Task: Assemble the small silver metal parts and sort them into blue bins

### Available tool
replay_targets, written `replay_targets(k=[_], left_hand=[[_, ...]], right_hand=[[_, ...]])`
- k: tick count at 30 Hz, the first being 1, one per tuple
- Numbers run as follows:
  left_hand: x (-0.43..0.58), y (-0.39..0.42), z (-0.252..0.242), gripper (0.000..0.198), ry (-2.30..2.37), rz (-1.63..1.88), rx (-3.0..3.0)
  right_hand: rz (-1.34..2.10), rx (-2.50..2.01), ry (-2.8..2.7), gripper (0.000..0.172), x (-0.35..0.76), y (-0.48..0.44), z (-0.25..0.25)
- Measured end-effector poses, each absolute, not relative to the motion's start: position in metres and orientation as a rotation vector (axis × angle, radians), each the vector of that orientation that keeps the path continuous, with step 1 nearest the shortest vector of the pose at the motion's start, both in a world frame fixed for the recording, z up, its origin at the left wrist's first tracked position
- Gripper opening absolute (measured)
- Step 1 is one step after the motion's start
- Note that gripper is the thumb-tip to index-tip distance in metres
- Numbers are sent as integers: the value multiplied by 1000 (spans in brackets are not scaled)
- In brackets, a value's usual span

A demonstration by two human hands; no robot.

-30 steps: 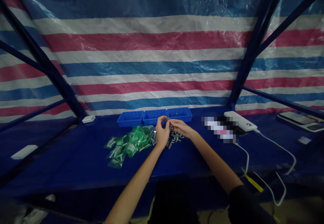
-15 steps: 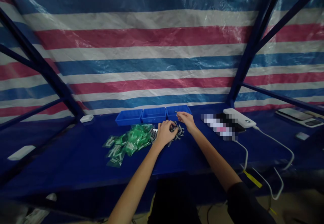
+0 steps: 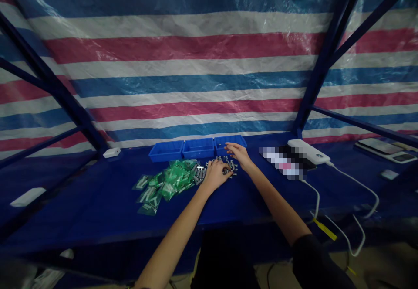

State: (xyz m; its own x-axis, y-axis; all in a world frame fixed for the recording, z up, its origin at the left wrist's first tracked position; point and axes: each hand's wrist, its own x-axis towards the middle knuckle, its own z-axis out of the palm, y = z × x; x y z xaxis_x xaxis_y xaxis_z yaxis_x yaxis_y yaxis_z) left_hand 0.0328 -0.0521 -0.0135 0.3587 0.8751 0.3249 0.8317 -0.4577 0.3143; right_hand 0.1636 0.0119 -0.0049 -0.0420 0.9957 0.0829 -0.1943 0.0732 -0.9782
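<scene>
My left hand [image 3: 217,174] lies on a heap of small grey metal parts [image 3: 225,167] on the blue table [image 3: 98,206], its fingers curled down onto them. My right hand [image 3: 239,154] hovers at the far side of the heap, just in front of the right-hand blue tray [image 3: 230,142], fingers spread with nothing visible in them. A pile of small green plastic bags [image 3: 170,180] lies directly left of the metal parts.
Three shallow blue trays [image 3: 181,149] stand in a row at the back. A white power bank [image 3: 308,151] with a white cable [image 3: 359,193] lies to the right, near a blurred-out item. Dark blue frame bars and a striped tarpaulin close the back.
My right hand reached to the right-hand tray with a small part pinched, and now its fingers are spread. My left hand dropped from a raised pinch down onto the heap.
</scene>
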Motion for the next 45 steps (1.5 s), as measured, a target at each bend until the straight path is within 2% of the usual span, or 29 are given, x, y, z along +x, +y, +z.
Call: replay_targets(k=[25, 28, 32, 36, 45], left_hand=[[28, -45, -13, 16, 1733, 831, 2317], [23, -43, -10, 13, 1755, 926, 2258], [17, -36, -10, 9, 1715, 1224, 2120], [14, -30, -12, 11, 1629, 1501, 1995], [15, -32, -10, 16, 1512, 1641, 1926]], right_hand=[[1247, -1052, -1343, 28, 161, 11, -10], [1270, -1041, -1360, 26, 161, 11, -12], [1353, -1044, -1391, 21, 159, 10, -14], [1506, -983, -1400, 23, 158, 8, -13], [1592, -821, -1259, 26, 156, 1, -4]])
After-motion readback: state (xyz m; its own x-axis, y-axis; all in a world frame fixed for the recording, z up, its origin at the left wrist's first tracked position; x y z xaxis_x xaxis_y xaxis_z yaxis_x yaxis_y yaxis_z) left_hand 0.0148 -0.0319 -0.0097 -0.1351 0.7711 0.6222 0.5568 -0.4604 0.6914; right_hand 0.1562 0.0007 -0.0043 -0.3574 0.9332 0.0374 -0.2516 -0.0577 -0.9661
